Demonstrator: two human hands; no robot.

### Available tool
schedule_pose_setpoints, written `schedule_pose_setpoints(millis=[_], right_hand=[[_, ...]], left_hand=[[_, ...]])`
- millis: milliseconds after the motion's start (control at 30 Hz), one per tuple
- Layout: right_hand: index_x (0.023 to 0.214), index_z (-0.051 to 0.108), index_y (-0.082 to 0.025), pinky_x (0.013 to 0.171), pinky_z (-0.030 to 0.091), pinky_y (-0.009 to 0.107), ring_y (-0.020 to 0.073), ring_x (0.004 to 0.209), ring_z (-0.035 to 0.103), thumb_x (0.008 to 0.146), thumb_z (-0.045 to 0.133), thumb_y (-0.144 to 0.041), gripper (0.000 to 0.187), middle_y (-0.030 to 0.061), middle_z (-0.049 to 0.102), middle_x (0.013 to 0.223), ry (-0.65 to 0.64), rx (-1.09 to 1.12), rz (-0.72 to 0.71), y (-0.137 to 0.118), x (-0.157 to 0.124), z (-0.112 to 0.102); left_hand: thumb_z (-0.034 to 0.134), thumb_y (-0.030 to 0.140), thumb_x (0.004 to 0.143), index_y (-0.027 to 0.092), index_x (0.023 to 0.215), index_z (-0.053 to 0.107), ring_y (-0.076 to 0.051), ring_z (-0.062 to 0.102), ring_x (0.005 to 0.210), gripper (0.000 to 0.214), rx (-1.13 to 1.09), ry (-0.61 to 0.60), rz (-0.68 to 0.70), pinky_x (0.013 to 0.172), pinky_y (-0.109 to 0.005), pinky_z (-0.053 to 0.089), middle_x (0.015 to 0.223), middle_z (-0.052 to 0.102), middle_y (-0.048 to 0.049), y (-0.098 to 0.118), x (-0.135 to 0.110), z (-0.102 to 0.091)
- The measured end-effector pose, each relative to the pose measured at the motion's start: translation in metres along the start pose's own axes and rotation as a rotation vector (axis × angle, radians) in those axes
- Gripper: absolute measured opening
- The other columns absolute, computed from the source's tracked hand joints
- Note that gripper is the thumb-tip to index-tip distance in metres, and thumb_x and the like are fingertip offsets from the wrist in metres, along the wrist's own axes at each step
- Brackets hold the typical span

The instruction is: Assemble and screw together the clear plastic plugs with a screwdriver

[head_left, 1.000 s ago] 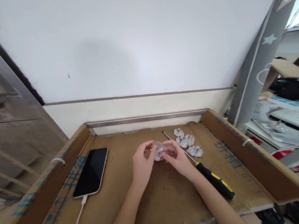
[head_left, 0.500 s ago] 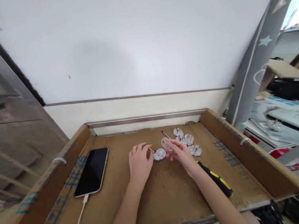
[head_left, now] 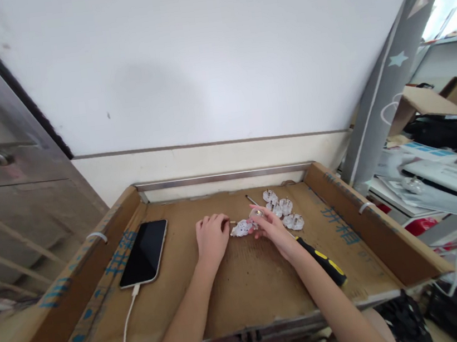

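A small clear plastic plug shell (head_left: pixel 256 213) is pinched in the fingertips of my right hand (head_left: pixel 276 233), just over the cardboard. My left hand (head_left: pixel 213 237) rests on the cardboard with its fingers curled together. At its fingertips pokes out a small brass-coloured pin (head_left: pixel 232 222). Between my hands lie white plastic plug parts (head_left: pixel 241 228), partly behind my right fingers. Several clear plug shells with metal pins (head_left: pixel 286 206) sit in a cluster beyond my right hand. A black and yellow screwdriver (head_left: pixel 322 262) lies under my right forearm, its shaft partly hidden by the hand.
A black-screened phone (head_left: pixel 144 253) with a white cable (head_left: pixel 128 330) lies at the left. Cardboard side walls (head_left: pixel 357 221) border the work surface. Behind it stands a white wall (head_left: pixel 199 74). Stacked papers and boxes (head_left: pixel 430 105) are off to the right, by a grey patterned column (head_left: pixel 381 83).
The view has shifted slightly. My right hand has turned the clear shell a little and come closer to the white parts. My left hand stays beside them.
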State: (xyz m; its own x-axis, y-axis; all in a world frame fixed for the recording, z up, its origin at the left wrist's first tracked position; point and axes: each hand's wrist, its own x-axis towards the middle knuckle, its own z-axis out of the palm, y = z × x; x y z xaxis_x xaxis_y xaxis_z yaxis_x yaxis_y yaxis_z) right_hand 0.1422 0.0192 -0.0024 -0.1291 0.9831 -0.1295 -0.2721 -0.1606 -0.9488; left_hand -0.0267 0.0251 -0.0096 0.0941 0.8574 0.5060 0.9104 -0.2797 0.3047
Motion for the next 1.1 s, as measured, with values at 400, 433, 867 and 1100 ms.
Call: schedule_pose_setpoints(millis=[400,433,867,1100], right_hand=[[0.123,0.041,-0.019,0.059,0.046,0.020,0.0080,0.070,0.057,0.060,0.069,-0.035,0.071,0.0046,0.060,0.097,-0.034,0.026,-0.013,0.003,0.000,0.000],[0.122,0.042,-0.019,0.056,0.044,0.019,0.0062,0.065,0.054,0.060,0.069,-0.035,0.069,0.0040,0.060,0.095,-0.033,0.013,-0.023,0.003,0.000,0.000],[0.109,0.047,-0.015,0.040,0.029,0.015,0.0081,0.054,0.053,0.060,0.068,-0.044,0.061,0.0016,0.060,0.072,0.033,-0.120,-0.098,0.009,0.006,-0.004],[0.117,0.051,-0.013,0.039,0.031,0.016,0.0077,0.052,0.052,0.063,0.067,-0.042,0.064,0.0017,0.060,0.072,-0.001,-0.168,-0.124,0.010,0.008,-0.005]], left_hand=[[0.053,0.016,0.082,0.021,0.092,0.060,-0.013,0.060,0.079,0.014,-0.582,0.216,0.100,0.076,-0.027,0.050,0.088,0.062,-0.0014,0.019,-0.004,0.002],[0.053,0.015,0.082,0.021,0.093,0.059,-0.013,0.061,0.079,0.015,-0.583,0.208,0.105,0.076,-0.027,0.050,0.088,0.062,-0.0015,0.021,-0.005,0.003],[0.043,0.017,0.089,0.022,0.103,0.056,-0.015,0.057,0.094,0.020,-0.463,0.154,0.190,0.086,-0.030,0.047,0.098,0.061,-0.0040,0.027,-0.010,-0.003],[0.040,0.014,0.090,0.023,0.106,0.055,-0.016,0.056,0.092,0.024,-0.457,0.043,0.260,0.083,-0.031,0.047,0.097,0.060,-0.0043,0.031,-0.010,-0.002]])
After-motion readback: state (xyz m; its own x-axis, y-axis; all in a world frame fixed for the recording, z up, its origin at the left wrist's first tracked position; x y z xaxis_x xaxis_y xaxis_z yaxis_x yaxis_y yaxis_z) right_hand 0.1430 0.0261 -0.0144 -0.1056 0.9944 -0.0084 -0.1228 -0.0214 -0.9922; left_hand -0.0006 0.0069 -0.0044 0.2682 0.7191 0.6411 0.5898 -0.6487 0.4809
